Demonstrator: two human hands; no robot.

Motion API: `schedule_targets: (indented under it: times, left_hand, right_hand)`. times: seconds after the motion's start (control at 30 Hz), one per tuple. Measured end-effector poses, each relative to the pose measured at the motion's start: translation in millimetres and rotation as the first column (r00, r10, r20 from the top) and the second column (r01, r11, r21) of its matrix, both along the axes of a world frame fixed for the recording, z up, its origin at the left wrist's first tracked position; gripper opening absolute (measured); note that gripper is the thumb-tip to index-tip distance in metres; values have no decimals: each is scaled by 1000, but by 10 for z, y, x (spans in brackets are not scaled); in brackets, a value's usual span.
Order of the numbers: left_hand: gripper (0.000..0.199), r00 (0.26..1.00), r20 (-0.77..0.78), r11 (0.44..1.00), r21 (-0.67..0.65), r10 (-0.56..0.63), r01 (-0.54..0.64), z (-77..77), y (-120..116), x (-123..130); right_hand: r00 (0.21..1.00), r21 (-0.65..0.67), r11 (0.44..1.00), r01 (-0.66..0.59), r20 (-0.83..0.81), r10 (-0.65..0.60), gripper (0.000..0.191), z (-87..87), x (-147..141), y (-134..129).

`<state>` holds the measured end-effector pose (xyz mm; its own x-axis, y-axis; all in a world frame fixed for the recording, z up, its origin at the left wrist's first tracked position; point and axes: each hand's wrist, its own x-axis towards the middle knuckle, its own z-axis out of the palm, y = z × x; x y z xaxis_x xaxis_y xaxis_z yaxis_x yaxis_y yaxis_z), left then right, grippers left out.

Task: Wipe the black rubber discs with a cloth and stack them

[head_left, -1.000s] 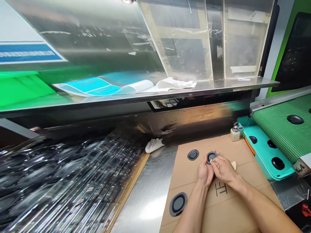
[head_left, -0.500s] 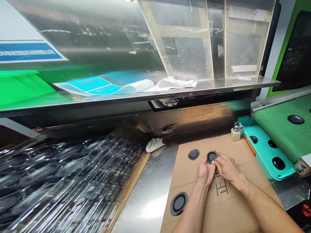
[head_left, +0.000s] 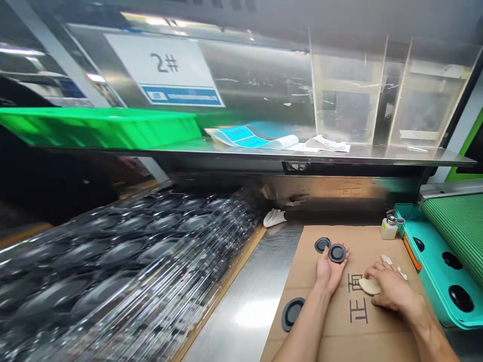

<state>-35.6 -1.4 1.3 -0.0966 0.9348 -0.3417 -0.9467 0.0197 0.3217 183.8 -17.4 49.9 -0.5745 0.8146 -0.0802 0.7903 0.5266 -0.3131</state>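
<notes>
On the upturned fingers of my left hand (head_left: pixel 330 266) rests a small dark round part (head_left: pixel 337 253), its thumb at the part's edge. Beside it, a similar part (head_left: pixel 322 245) lies on the cardboard (head_left: pixel 324 311), and a larger dark ring-shaped part (head_left: pixel 292 313) lies nearer the front. My right hand (head_left: pixel 390 284) is over the cardboard's right side, its curled fingers on a pale, flat cloth-like piece (head_left: pixel 370 286). Another pale bit (head_left: pixel 386 259) shows beyond these fingers.
A white pump bottle (head_left: pixel 389 228) stands at the cardboard's back right corner. To the right are a teal tray (head_left: pixel 433 281) with dark parts and a green conveyor (head_left: pixel 456 221). Stacked clear plastic trays (head_left: pixel 151 251) fill the left. A white glove (head_left: pixel 274 217) lies behind.
The view has swung left. My right hand has left the part in my left hand and moved right, onto the pale piece. My left hand still holds the round part.
</notes>
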Motion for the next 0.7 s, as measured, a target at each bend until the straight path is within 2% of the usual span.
schedule_targets:
  times: [0.07,0.17,0.23,0.3,0.4,0.53,0.6,0.67,0.7]
  left_hand:
    - [29,1000,-10,1000,8,14,-14,8,8,-8]
    - [27,1000,-27,999,34,7,-6,1,-1,79]
    - [25,999,-31,998,52,-36,38,-16,-19,189]
    - [23,995,-34,995,50,-89,90,-41,-42,290]
    - [23,989,-41,989,49,-139,141,-77,-63,348]
    - [20,993,-100,996,61,-62,68,-98,-61,297]
    - [19,993,-107,997,46,-55,60,-97,-61,280]
    - [19,991,-87,993,40,-104,108,-88,-64,280]
    - [19,989,-81,991,42,-126,130,-81,-66,283]
  right_hand:
    - [999,12,1000,25,-27,-25,35,-41,-66,17]
    - [967,95,992,78,-248,-53,29,-116,-254,69]
    - [920,158,979,131,-387,-61,32,-187,-416,75]
    - [904,214,966,143,-426,-39,31,-264,-566,57]
    - [939,297,947,120,-345,-11,29,-336,-684,33]
    - [970,370,904,213,-193,-150,32,-315,-676,30]
    - [984,378,914,151,-148,-101,32,-299,-677,7]
    - [991,381,922,75,-130,-27,32,-295,-687,-8]
    - [992,382,921,77,-126,-30,32,-297,-685,1]
